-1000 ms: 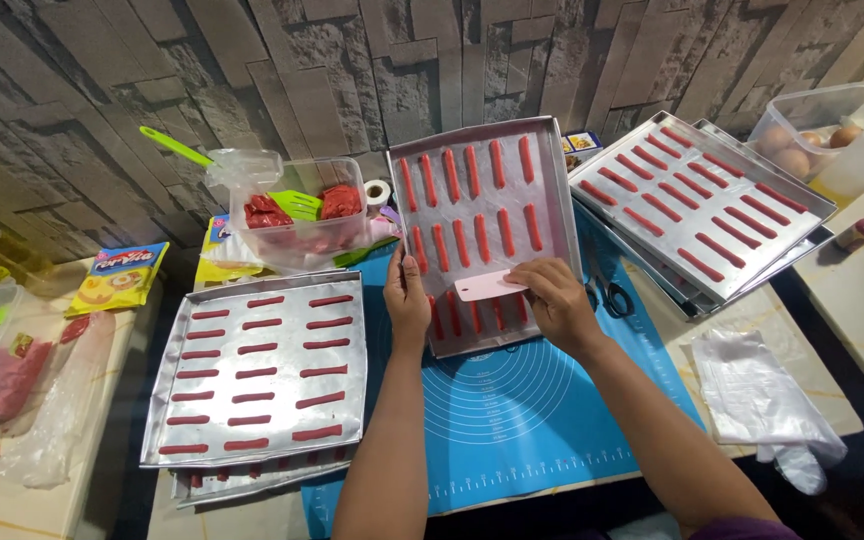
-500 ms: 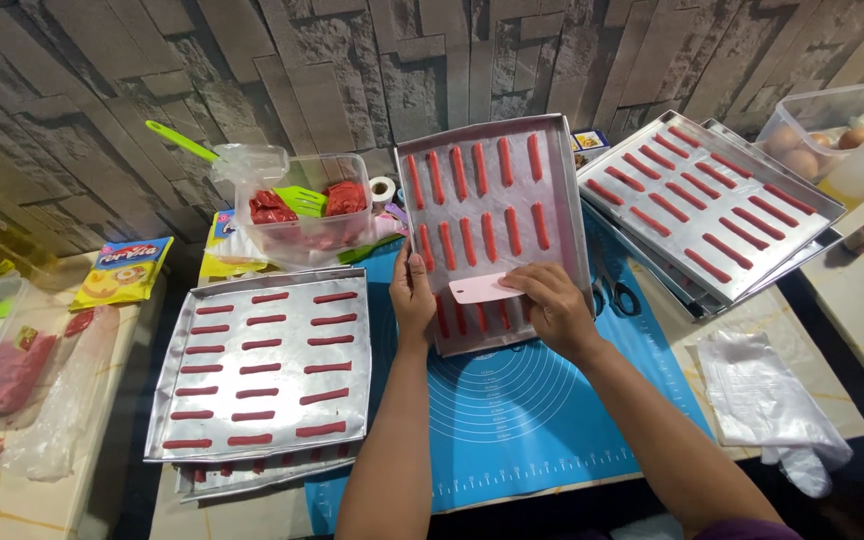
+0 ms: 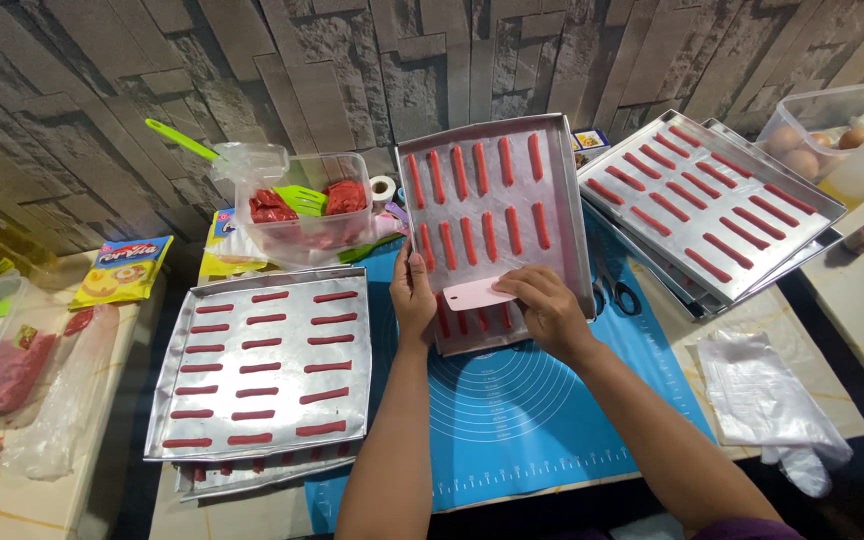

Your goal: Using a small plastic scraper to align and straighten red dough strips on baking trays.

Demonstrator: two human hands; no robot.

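A metal baking tray (image 3: 567, 215) lined with paper and rows of red dough strips (image 3: 487, 205) lies on a blue silicone mat (image 3: 542, 400). My left hand (image 3: 412, 297) rests flat against the tray's left edge. My right hand (image 3: 550, 310) holds a pink plastic scraper (image 3: 477, 293) over the tray's near rows. The strips under the scraper and my hands are partly hidden.
A second tray of red strips (image 3: 267, 365) sits at the left on stacked trays; more filled trays (image 3: 712, 215) stand at the right. A clear tub of red dough (image 3: 302, 215) with a green spatula stands behind. Scissors (image 3: 614, 290), plastic gloves (image 3: 767, 400) and a box of eggs (image 3: 822, 135) lie at right.
Both hands stay at the tray's near end; the scraper has shifted only slightly. The camera view has moved a little.
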